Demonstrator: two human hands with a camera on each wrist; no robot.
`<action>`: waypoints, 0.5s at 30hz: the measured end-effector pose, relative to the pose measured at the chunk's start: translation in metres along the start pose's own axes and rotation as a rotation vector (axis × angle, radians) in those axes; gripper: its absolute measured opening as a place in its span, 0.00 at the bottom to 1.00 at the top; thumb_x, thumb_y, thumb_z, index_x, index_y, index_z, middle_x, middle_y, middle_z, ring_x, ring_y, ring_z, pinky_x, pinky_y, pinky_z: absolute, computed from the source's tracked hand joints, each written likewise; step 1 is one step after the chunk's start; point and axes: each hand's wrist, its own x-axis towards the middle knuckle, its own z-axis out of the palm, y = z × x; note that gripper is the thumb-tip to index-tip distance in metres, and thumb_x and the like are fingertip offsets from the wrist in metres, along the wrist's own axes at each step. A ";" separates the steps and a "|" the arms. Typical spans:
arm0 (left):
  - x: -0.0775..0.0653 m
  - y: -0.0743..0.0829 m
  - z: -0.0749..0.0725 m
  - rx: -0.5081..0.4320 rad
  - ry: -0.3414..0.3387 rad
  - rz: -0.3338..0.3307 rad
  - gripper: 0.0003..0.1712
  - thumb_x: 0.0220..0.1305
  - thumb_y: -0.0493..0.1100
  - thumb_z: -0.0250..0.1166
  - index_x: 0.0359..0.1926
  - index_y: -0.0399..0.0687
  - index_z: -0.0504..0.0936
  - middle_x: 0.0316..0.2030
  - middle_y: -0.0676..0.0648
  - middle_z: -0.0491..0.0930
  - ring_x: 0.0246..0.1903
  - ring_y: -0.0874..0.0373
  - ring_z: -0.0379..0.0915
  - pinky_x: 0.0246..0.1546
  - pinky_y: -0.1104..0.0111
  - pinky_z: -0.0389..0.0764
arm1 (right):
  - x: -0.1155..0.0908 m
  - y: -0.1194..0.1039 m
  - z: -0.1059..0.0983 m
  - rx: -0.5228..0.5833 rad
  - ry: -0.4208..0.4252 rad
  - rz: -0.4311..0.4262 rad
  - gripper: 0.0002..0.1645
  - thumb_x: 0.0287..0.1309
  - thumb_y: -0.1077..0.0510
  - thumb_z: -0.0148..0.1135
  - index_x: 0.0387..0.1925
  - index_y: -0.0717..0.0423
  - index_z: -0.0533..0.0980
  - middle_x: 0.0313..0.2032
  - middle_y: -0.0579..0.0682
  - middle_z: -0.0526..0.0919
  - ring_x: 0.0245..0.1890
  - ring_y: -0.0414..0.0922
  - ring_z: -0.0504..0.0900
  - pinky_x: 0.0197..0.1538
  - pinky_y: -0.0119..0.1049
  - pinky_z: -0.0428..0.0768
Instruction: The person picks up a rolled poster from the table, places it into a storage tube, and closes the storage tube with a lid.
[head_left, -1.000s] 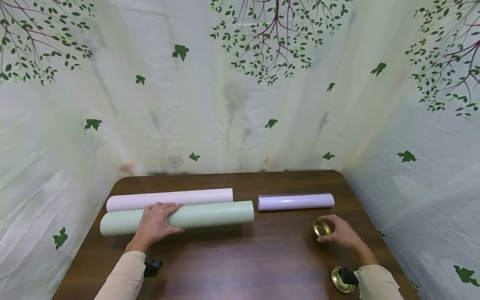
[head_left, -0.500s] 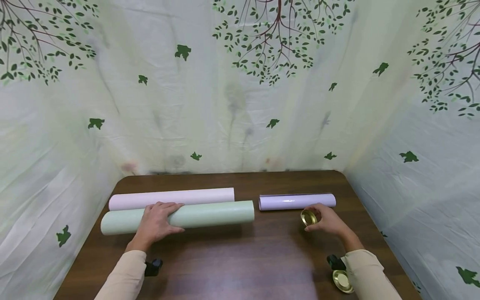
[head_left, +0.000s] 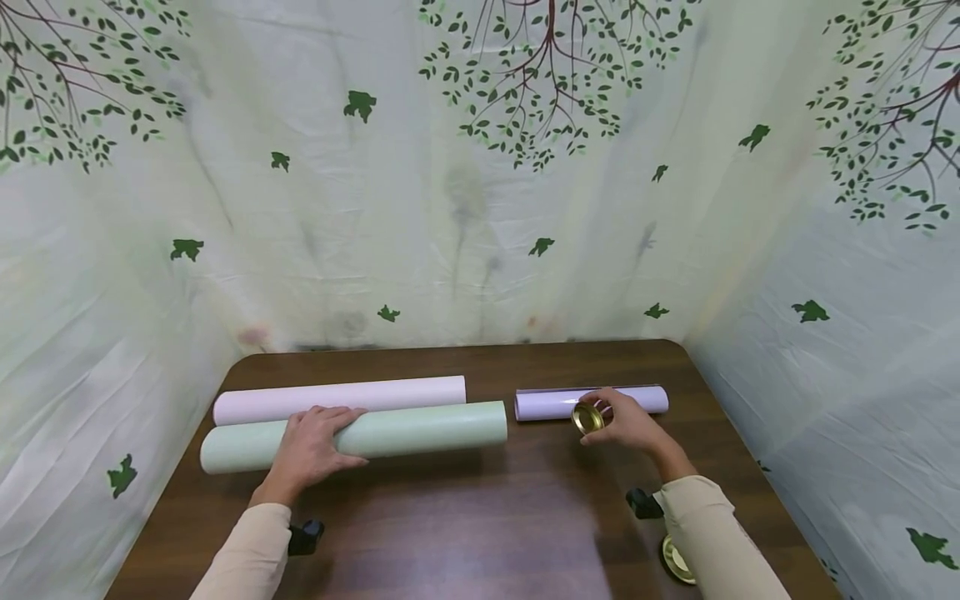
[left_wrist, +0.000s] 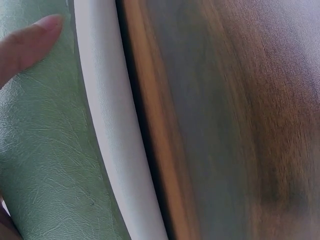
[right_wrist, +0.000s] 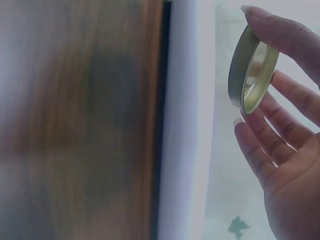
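Observation:
My left hand grips a long mint-green roll from above, thumb on its near side and fingers over the top. In the left wrist view one fingertip lies against the textured green surface. Behind it, a pale pink roll lies parallel. My right hand pinches a shallow round gold metal piece, like a ring-shaped lid, on edge between thumb and fingers. In the head view the piece overlaps the front of a shorter glossy lilac roll.
A second round gold piece, dish-shaped, lies on the dark wooden table partly under the right sleeve. A pale leaf-printed curtain hangs behind the table and along both sides.
My right hand has carried the gold piece left and a little away from me, to the front of the lilac roll. My left hand keeps its grip on the green roll.

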 end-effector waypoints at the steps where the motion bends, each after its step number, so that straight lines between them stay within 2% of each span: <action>1: -0.001 0.000 0.000 0.001 -0.001 0.001 0.43 0.34 0.56 0.81 0.55 0.48 0.81 0.47 0.43 0.83 0.47 0.42 0.73 0.46 0.44 0.65 | 0.002 -0.003 0.001 0.000 -0.002 -0.003 0.38 0.34 0.55 0.82 0.51 0.59 0.76 0.42 0.53 0.79 0.42 0.51 0.78 0.45 0.49 0.78; 6: -0.001 0.000 -0.002 0.008 0.010 -0.003 0.43 0.32 0.56 0.81 0.54 0.47 0.82 0.47 0.43 0.83 0.47 0.42 0.73 0.46 0.44 0.65 | 0.010 -0.014 0.005 0.013 -0.023 -0.022 0.39 0.35 0.54 0.81 0.53 0.58 0.75 0.46 0.52 0.79 0.44 0.51 0.77 0.49 0.52 0.76; 11: 0.001 0.002 -0.002 0.006 0.013 0.013 0.43 0.32 0.57 0.81 0.54 0.48 0.82 0.47 0.44 0.83 0.47 0.43 0.74 0.46 0.45 0.65 | 0.014 -0.018 0.009 0.052 -0.021 -0.012 0.39 0.35 0.56 0.82 0.52 0.59 0.75 0.46 0.54 0.79 0.44 0.52 0.76 0.48 0.55 0.76; 15: 0.002 0.001 -0.004 0.011 0.011 0.000 0.43 0.32 0.57 0.81 0.54 0.49 0.82 0.47 0.44 0.83 0.47 0.43 0.74 0.46 0.46 0.64 | 0.022 -0.022 0.016 0.098 -0.043 -0.038 0.39 0.36 0.57 0.81 0.53 0.61 0.75 0.46 0.56 0.79 0.44 0.54 0.77 0.48 0.58 0.76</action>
